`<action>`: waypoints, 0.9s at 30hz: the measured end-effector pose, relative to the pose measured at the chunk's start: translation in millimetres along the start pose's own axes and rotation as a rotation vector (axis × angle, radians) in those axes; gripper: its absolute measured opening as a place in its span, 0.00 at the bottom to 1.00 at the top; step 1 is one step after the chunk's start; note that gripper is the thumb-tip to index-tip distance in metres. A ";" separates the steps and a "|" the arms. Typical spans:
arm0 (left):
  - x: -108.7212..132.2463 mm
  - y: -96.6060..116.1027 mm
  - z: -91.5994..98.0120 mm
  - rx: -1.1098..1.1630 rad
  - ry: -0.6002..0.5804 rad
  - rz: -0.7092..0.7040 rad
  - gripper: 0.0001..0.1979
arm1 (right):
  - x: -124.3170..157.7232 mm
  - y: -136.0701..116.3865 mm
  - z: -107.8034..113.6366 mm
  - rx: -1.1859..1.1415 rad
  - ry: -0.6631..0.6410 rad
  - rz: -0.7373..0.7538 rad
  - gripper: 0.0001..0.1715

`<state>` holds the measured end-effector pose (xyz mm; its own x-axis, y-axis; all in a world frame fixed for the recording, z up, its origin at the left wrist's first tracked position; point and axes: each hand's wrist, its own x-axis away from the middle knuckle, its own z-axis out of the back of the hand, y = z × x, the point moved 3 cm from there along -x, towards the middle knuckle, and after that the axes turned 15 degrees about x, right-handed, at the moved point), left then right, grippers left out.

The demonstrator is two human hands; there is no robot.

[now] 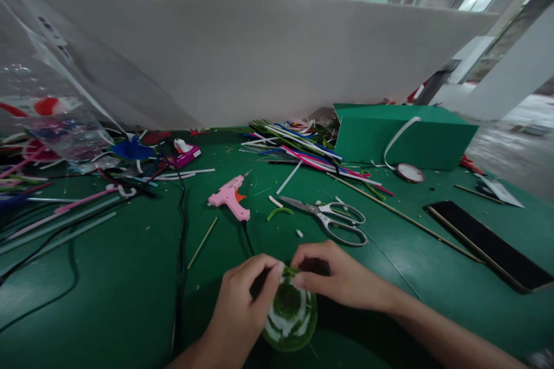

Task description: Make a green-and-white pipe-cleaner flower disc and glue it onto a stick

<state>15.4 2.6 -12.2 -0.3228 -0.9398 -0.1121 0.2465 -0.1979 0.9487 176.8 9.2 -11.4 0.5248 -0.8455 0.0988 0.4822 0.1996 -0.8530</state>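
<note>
A round, fuzzy piece in green and white bands, looking like coiled pipe cleaners, is held low at the front of the table. My left hand pinches its far rim from the left, thumb and forefinger together. From the right, my right hand pinches the same rim, its fingertips close to those of the left. The fingers partly hide the rim between them. Beyond the hands lie scissors with grey handles, blades pointing left, and a pink glue gun on its side.
Loose pipe cleaners are heaped at the back beside a green box. A tape roll lies before it. At right are a dark phone and a thin stick. A black cable crosses the left side.
</note>
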 end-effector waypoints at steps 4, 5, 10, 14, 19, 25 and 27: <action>-4.0 0.6 1.8 0.140 0.000 0.106 0.11 | 1.8 1.6 5.6 0.040 0.004 -0.012 0.06; -4.5 0.4 1.2 0.182 -0.009 0.128 0.11 | 2.2 2.4 5.9 0.052 0.014 -0.017 0.05; -4.6 -3.1 -2.3 0.277 -0.039 0.179 0.06 | 2.1 4.9 3.7 0.056 0.033 -0.024 0.04; -3.8 -5.6 -2.7 0.238 -0.038 0.203 0.07 | 0.6 4.9 1.6 0.047 0.032 -0.029 0.03; -4.2 -3.8 -2.2 0.237 -0.023 0.221 0.08 | 0.4 5.1 -0.3 0.010 0.014 -0.032 0.03; -4.4 -1.2 -1.7 0.224 -0.004 0.218 0.08 | 1.5 3.0 -0.2 0.002 0.017 -0.025 0.04; -3.9 -1.2 -1.6 0.228 -0.006 0.220 0.08 | 1.4 2.3 -0.3 -0.002 0.023 -0.026 0.04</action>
<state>17.8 6.1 -13.4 -0.2901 -0.9514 0.1039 0.1002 0.0778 0.9919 178.3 8.4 -13.4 0.4955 -0.8617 0.1094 0.4939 0.1759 -0.8515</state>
